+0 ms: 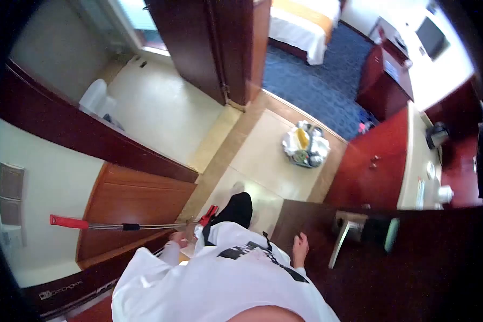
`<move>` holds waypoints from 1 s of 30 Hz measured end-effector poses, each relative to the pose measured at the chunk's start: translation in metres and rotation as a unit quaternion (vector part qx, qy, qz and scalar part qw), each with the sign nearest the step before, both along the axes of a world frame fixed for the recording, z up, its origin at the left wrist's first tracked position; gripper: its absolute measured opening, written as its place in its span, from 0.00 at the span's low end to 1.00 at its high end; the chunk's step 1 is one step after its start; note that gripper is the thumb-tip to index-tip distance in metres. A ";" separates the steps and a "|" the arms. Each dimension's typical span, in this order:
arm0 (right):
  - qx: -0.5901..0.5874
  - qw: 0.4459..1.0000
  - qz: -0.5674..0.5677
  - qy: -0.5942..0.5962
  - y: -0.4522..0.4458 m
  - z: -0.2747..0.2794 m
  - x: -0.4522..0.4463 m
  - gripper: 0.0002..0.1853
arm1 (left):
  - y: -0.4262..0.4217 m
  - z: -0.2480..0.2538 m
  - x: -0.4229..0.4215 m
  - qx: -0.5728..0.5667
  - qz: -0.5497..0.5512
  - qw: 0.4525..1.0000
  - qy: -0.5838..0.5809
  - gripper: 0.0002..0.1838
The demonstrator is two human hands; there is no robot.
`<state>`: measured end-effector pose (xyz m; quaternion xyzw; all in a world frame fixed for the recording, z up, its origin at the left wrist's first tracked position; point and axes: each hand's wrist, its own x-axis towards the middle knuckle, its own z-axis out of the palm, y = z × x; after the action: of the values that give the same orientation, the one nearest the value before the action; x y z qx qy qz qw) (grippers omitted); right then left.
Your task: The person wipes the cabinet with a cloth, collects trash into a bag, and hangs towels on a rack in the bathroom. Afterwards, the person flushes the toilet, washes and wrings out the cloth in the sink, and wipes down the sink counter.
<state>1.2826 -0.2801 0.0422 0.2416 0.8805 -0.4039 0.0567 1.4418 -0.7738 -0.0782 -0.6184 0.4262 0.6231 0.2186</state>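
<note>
My left hand (pixel 179 239) is low beside my white top, just under a long metal-shafted tool (pixel 112 226) with a red grip at one end and a red piece at the other. Its fingers are blurred, and I cannot tell whether they hold anything. My right hand (pixel 300 248) hangs at my other side with nothing in it, fingers loosely apart. Close to it stands a dark door (pixel 311 228) with a metal lever handle (pixel 339 244). On the tiled floor ahead sits a basket (pixel 306 161) holding white items, something yellow and several small things.
A bathroom with a pale floor (pixel 161 104) opens on the left behind a dark door (pixel 190 43). Red cabinets (pixel 367 166) and a counter (pixel 408 161) line the right. Blue carpet (pixel 306 88) begins past the tiles, with a bed (pixel 300 40) beyond.
</note>
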 end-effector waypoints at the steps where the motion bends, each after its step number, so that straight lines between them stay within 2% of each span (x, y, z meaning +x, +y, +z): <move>1: -0.017 1.000 -0.025 -0.004 0.006 -0.011 0.004 0.20 | 0.014 -0.019 -0.004 -0.006 -0.184 0.981 0.068 0.17; 2: -0.049 0.998 -0.045 -0.010 0.015 -0.037 0.012 0.21 | 0.043 0.026 -0.057 0.028 -0.163 0.986 0.005 0.13; 4: -0.141 0.985 -0.081 -0.052 0.034 -0.080 0.028 0.19 | 0.055 -0.054 -0.083 0.008 -0.166 0.979 0.121 0.16; 5: -0.199 0.971 -0.098 -0.090 0.033 -0.089 0.022 0.17 | 0.052 -0.118 -0.106 -0.055 -0.364 0.881 0.297 0.21; 6: -0.223 0.963 -0.100 -0.115 0.030 -0.099 0.013 0.16 | 0.052 -0.067 -0.140 -0.063 -0.280 0.891 0.352 0.15; 7: -0.223 0.961 -0.095 -0.133 0.026 -0.107 0.003 0.15 | 0.058 -0.040 -0.188 -0.107 -0.341 0.889 0.285 0.14; 9: -0.208 0.960 -0.080 -0.167 0.021 -0.118 -0.021 0.14 | 0.058 -0.007 -0.264 -0.112 -0.324 0.912 0.227 0.14; 11: -0.184 0.964 -0.052 -0.184 0.022 -0.126 -0.048 0.12 | 0.046 0.015 -0.320 -0.033 -0.180 0.943 0.276 0.15; 13: -0.167 0.967 -0.018 -0.194 0.026 -0.130 -0.078 0.12 | 0.040 0.047 -0.366 -0.028 -0.024 0.961 0.273 0.14; 15: -0.167 0.967 0.008 -0.194 0.027 -0.130 -0.115 0.11 | 0.032 0.077 -0.395 -0.041 0.009 0.962 0.268 0.15; 17: -0.185 0.970 0.035 -0.154 0.024 -0.129 -0.163 0.11 | 0.011 0.082 -0.412 -0.049 0.027 0.962 0.266 0.15; 19: -0.256 0.962 0.048 -0.076 0.010 -0.108 -0.218 0.12 | -0.002 0.080 -0.416 -0.047 -0.008 0.969 0.241 0.17; 20: -0.320 0.946 0.020 -0.057 -0.004 -0.090 -0.241 0.12 | -0.005 0.086 -0.413 -0.048 0.002 0.976 0.213 0.14; 21: -0.355 0.925 -0.121 -0.066 -0.032 -0.052 -0.271 0.10 | -0.008 0.079 -0.403 -0.045 0.011 0.977 0.208 0.14; 22: -0.428 0.883 -0.148 -0.120 -0.036 -0.033 -0.298 0.08 | -0.011 0.060 -0.390 -0.056 0.013 0.980 0.192 0.12; 25: -0.401 0.899 -0.153 -0.090 -0.066 -0.007 -0.345 0.09 | -0.021 0.017 -0.350 -0.085 0.023 0.981 0.170 0.08; 26: -0.401 0.900 -0.148 -0.091 -0.067 -0.011 -0.351 0.09 | -0.023 0.010 -0.334 -0.038 0.051 0.987 0.151 0.07; 27: -0.388 0.905 -0.134 -0.109 -0.068 -0.018 -0.356 0.10 | -0.023 0.008 -0.322 0.009 0.078 0.988 0.131 0.07; 29: -0.374 0.912 -0.114 -0.128 -0.056 -0.045 -0.359 0.11 | -0.011 0.035 -0.314 -0.021 0.108 0.990 0.086 0.07; 30: -0.275 0.955 0.071 -0.089 -0.037 -0.072 -0.356 0.11 | -0.004 0.044 -0.311 -0.051 0.133 0.989 0.040 0.07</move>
<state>0.9267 -0.3172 -0.0297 0.1886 0.7416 -0.6021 0.2279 1.1310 -0.7781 -0.0339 -0.6545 0.3798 0.6482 0.0852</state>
